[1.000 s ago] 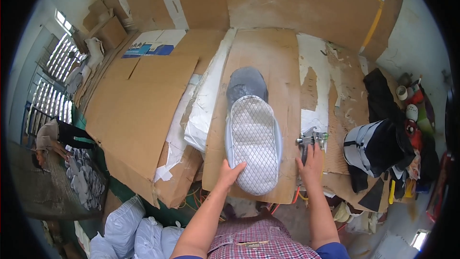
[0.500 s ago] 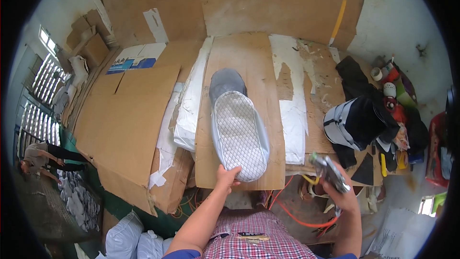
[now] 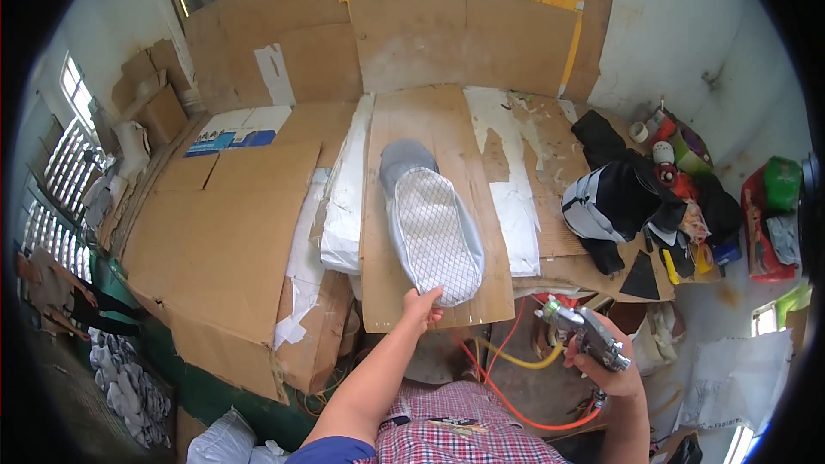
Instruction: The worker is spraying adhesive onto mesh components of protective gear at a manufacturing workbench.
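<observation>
the left hand [image 3: 423, 305] is reaching forward to the near end of the mesh shoe piece [image 3: 432, 232], a long oval part in white with a diamond grid and a grey rounded far end. the fingers [image 3: 432, 295] are lying together on its near edge, pinching or pressing it; which of the two cannot be told from here. the mesh shoe piece is lying flat on a cardboard sheet [image 3: 447, 133] on the table, with its near end close to the sheet's front edge.

the right hand [image 3: 608, 365] is being held low, to the right of the mesh shoe piece and well apart from it, below the table edge. its fingers are clamping round the grip of a spray gun [image 3: 577, 326], a metal tool with a greenish nozzle pointing up and left. an orange hose [image 3: 494, 387] and a yellow hose [image 3: 507, 357] are running below the table near the spray gun.

just left of the mesh shoe piece a white folded sheet [image 3: 348, 206] is lying along the cardboard sheet. to the right of the mesh shoe piece, a black and grey bag [image 3: 614, 198] is sitting on the table, with small tools beside it.
</observation>
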A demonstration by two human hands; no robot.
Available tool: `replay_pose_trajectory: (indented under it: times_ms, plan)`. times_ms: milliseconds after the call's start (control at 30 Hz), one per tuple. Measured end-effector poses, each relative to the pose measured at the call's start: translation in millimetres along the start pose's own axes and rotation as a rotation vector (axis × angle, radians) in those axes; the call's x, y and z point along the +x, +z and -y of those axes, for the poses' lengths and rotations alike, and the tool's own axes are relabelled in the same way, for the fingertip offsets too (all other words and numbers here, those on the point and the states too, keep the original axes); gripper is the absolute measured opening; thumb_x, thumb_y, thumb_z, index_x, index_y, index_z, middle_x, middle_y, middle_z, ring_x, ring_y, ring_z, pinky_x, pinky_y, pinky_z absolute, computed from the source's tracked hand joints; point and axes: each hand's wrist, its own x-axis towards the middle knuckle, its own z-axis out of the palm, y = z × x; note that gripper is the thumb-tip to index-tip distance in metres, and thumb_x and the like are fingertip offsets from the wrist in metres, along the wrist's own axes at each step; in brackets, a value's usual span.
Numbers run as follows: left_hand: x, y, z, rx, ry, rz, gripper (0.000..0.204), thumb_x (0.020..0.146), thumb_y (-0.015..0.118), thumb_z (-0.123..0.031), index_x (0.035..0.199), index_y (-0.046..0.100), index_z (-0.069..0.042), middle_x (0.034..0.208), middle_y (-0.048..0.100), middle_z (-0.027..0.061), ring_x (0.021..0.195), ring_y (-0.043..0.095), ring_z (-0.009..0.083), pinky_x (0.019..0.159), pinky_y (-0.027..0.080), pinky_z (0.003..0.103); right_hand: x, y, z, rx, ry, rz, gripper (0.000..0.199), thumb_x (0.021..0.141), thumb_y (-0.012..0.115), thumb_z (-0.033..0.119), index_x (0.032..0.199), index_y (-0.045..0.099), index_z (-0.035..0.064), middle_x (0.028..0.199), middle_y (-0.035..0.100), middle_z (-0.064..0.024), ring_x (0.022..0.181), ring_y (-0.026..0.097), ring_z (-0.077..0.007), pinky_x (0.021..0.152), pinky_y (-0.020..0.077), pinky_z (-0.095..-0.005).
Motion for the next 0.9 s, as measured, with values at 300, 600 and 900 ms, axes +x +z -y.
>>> replay_pose_trajectory:
  times_ms: [300, 600, 900]
  plan:
    - [-26.3, -126.2, 32.1, -0.109, -0.032, -0.091, 0.027, 0.076, 0.061, -0.018, 0.096, 0.048, -0.005, 0.075, 0.052, 0.0060, 0.050, 0.057, 0.0176, 0.037, 0.047, 0.026, -36.2, 25.8, 21.7, -0.153, -0.028, -0.017, 0.049, 0.074, 0.062, 0.000, 0.119, 0.044, -0.0016, 0.083, 0.056, -0.0030, 0.073, 0.052, -0.0087, 0.066, 0.0437, -0.0229]
    - [-30.0, -280.2, 90.9, -0.294, -0.143, -0.382, 0.018, 0.078, 0.053, -0.015, 0.093, 0.048, -0.008, 0.070, 0.051, 0.0052, 0.050, 0.055, 0.0209, 0.043, 0.046, 0.030, -65.5, 35.8, 48.2, -0.167, 0.242, -0.039, 0.050, 0.073, 0.064, 0.000, 0.120, 0.045, 0.0021, 0.083, 0.057, -0.0025, 0.073, 0.053, -0.0080, 0.066, 0.0436, -0.0218]
    - [-4.9, -155.5, 60.1, -0.329, -0.095, 0.084, 0.030, 0.076, 0.062, -0.023, 0.099, 0.052, -0.007, 0.086, 0.058, 0.0082, 0.064, 0.058, 0.0214, 0.057, 0.049, 0.031, -43.6, 38.3, 66.9, -0.126, 0.159, 0.034, 0.056, 0.074, 0.061, -0.001, 0.125, 0.038, 0.0007, 0.086, 0.057, -0.0068, 0.077, 0.056, -0.0132, 0.070, 0.0462, -0.0277]
